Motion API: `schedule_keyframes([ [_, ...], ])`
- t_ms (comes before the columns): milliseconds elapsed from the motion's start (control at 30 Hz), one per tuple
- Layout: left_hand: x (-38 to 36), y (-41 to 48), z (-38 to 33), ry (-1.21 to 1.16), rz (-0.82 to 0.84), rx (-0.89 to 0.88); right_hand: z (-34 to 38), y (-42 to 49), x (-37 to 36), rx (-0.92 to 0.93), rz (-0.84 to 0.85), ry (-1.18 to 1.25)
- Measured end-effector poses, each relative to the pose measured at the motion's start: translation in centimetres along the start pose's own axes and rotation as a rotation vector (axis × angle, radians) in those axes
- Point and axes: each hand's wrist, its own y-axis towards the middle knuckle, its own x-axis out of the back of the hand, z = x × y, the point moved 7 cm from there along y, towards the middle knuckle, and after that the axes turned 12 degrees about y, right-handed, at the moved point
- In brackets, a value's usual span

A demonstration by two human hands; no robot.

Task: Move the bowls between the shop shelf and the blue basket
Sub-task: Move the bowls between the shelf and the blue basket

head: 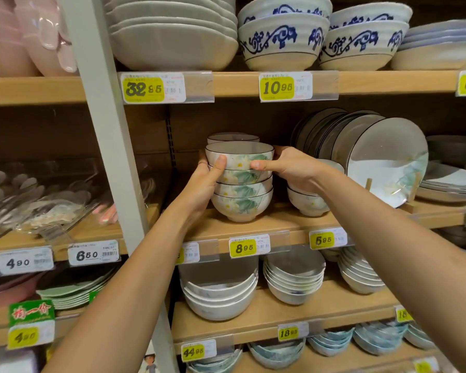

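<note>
On the shelf (253,224), both hands' grips, left hand (205,181) and right hand (288,168), clasp the bowl stack (241,181) near its front edge.

Bowl stack (241,181) left of plates (361,152)

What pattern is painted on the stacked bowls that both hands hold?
Green leaves and pale yellow flowers on white, with a dark rim line, on the stacked bowls; the head view shows it.

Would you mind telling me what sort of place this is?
Most likely a shop's tableware aisle: wooden shelves carry stacked floral bowls and plates, and yellow price tags line the shelf edges.
</note>
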Motion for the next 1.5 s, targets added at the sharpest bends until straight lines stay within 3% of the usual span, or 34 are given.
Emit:
schedule_keyframes([
  [133,0.4,-0.7,-0.2,0.027,-0.061,0.009,0.2,-1.1,-0.4,-0.003,-0.050,-0.058],
  [267,0.6,-3.5,-0.7,-0.024,-0.137,0.040,0.1,-3.4,0.2,0.040,-0.276,-0.125],
  [400,0.7,-8.6,-2.4,0.048,-0.200,0.062,1.1,-7.7,0.3,0.179,-0.454,-0.120],
  [500,0.4,-13.5,-4.0,0.038,-0.216,0.051,1.6,-11.5,-0.4,0.244,-0.479,-0.074],
  [767,-1.2,-27.9,-2.9,-0.065,-0.240,0.147,-3.3,-21.0,-5.9,0.128,-0.314,0.218],
  [967,0.7,-37.7,1.4,-0.011,-0.374,0.366,-10.0,-26.2,-13.1,-0.146,-0.132,0.316],
  [1233,4.9,-46.6,6.0,0.133,-0.434,0.675,-17.4,-31.8,-24.1,-0.440,0.153,0.238],
  [1500,11.9,-49.5,12.3,0.158,-0.355,0.823,-26.2,-32.0,-33.1,-0.640,0.127,0.206],
])
